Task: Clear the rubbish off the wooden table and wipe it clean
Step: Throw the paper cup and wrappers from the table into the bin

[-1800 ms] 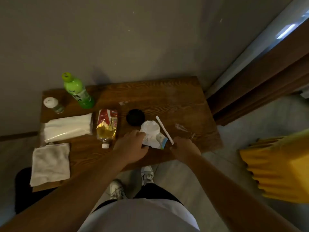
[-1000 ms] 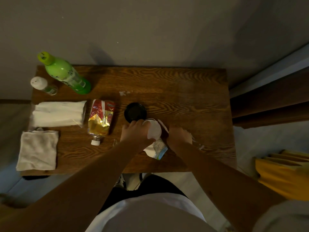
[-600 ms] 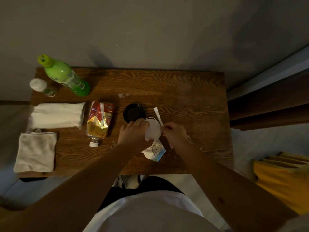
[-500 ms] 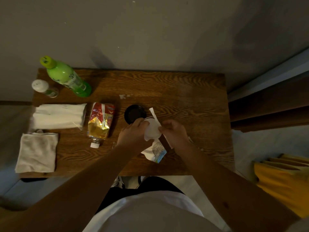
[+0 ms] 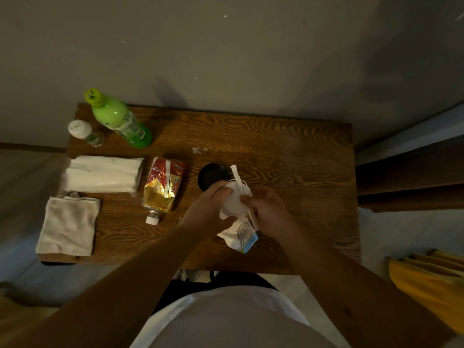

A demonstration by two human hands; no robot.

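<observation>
Your left hand (image 5: 209,209) grips the white cup (image 5: 234,200), your right hand (image 5: 267,212) pinches the straw wrapper (image 5: 239,183); the crushed bottle (image 5: 164,188), black lid (image 5: 213,175) and wiping of the wooden table (image 5: 288,151) remain.

Wooden worktop (image 5: 288,146) against the wall; on it a green bottle (image 5: 118,120), small shaker (image 5: 84,131), tissue pack (image 5: 103,174), folded cloth (image 5: 69,224), flattened bottle (image 5: 163,187), black lid (image 5: 212,175).

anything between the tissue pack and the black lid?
Head view: only the red-gold pouch lies between the tissue pack and the black lid.
</observation>
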